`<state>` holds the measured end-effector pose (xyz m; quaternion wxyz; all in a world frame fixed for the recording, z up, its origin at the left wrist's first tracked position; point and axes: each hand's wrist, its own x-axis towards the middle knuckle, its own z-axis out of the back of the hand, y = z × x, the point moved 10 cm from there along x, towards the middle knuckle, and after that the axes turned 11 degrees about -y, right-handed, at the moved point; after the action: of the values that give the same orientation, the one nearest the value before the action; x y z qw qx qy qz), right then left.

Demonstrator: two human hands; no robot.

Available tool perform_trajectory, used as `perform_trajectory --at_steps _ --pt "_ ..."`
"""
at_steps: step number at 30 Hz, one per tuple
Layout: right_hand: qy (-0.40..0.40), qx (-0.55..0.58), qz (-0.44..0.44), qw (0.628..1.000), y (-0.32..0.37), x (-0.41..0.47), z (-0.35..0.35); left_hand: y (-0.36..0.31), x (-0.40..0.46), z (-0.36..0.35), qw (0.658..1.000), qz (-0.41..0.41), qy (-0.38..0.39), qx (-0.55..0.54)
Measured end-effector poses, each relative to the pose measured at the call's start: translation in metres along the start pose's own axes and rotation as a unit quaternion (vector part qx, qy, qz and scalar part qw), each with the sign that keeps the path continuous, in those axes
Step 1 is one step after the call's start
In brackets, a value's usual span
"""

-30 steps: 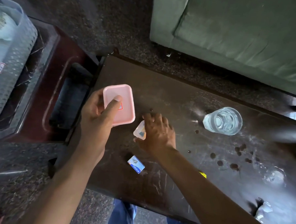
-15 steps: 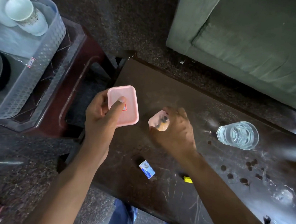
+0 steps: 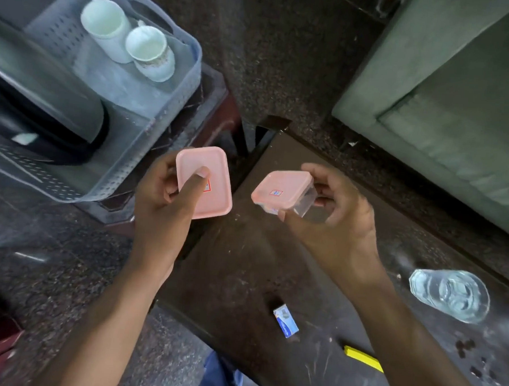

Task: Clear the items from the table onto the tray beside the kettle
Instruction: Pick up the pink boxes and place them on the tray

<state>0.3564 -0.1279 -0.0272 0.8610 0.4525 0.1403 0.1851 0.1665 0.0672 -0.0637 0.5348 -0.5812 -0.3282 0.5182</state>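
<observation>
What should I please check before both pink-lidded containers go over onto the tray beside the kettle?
1. Left hand grips the larger pink-lidded container: ok.
2. Right hand grips the small pink-lidded container: ok.
3. Small container's lid seated: ok, as far as visible.
4. Bare floor in the tray between the two cups and the kettle: ok.
5. Table cleared: not ok; the glass, matchbox and a yellow item lie there.
6. Containers' contents: cannot tell.
</observation>
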Motion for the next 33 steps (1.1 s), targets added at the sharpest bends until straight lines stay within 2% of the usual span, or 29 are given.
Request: perform_trajectory --at_steps 9,13,18,24,33 --pt "0.012 0.074 0.069 0.995 0.088 0.038 -0.06 -0.022 0.04 0.07 0.994 0.006 -0.099 -0.04" --pt "0.004 0.069 0.078 0.995 0.115 0.057 -0.091 -0.017 0.053 0.087 0.99 0.02 -0.129 -0.054" --pt "-0.003 -0.008 0.15 0.989 0.155 0.076 -0.136 -0.013 0.058 0.085 0.985 0.04 -0.147 -0.08" --pt "0.045 -0.053 0.217 0.974 0.192 0.096 -0.204 -0.01 0.06 0.079 0.981 0.058 -0.156 -0.098" --pt "0.077 -0.101 0.275 0.953 0.208 0.112 -0.284 -0.002 0.057 0.073 0.977 0.075 -0.156 -0.123"
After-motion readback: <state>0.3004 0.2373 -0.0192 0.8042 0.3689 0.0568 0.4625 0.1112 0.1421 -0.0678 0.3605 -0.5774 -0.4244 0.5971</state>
